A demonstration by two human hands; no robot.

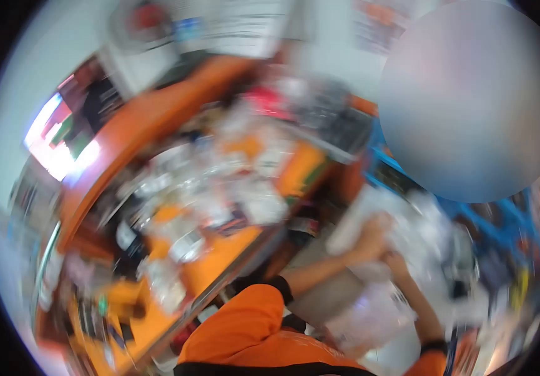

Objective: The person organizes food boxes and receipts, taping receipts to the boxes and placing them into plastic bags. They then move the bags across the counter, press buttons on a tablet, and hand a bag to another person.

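Plastic bags (378, 313), blurred, beside desk (245, 245).
Left hand (373, 237), right hand (398, 263) close together at bags; fingers smeared, cannot tell wide, narrow or holding.

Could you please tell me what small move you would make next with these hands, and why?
I would probably steady the left hand and right hand near the pale plastic bag before shifting anything. The hands are close together just beyond it, more clear plastic lies alongside, and blur hides whether either hand has a grip.
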